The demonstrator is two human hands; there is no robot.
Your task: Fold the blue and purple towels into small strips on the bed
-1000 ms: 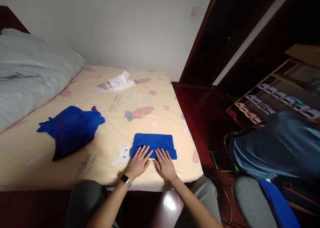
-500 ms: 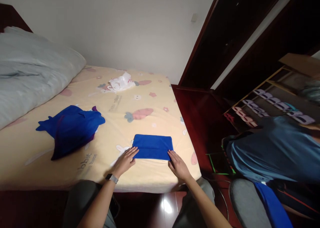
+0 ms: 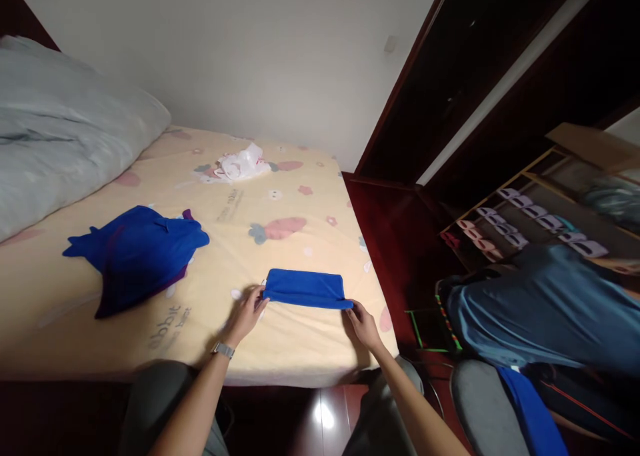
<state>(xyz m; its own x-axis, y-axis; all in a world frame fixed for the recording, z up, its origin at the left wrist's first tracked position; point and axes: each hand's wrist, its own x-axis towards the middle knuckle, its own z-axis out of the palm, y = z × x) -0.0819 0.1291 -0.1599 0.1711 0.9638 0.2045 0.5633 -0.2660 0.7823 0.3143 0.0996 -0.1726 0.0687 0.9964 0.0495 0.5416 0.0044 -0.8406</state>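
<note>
- Near the front edge of the bed (image 3: 305, 356), ahead of the person and between the two hands, lies the folded blue cloth (image 3: 304, 283); its long axis runs left to right across the body, its right end a touch closer to the person than its left.
- The left hand (image 3: 245, 319) has fingertips gathered in a narrow grip at the near left corner; the right hand (image 3: 364, 326) pinches the near right corner in much the same way; neither is the nearer, since both touch the cloth.
- Between those grips stretches the near strip (image 3: 307, 300), which looks turned up along the whole near side; the flat part lies beyond it, away from the body; how many layers each pinch takes in, I cannot tell.
- Well apart to the left, a loose blue garment (image 3: 145, 249) lies spread and rumpled on the bed; farther off, toward the wall (image 3: 240, 56), sits a crumpled white bag (image 3: 243, 164).
</note>
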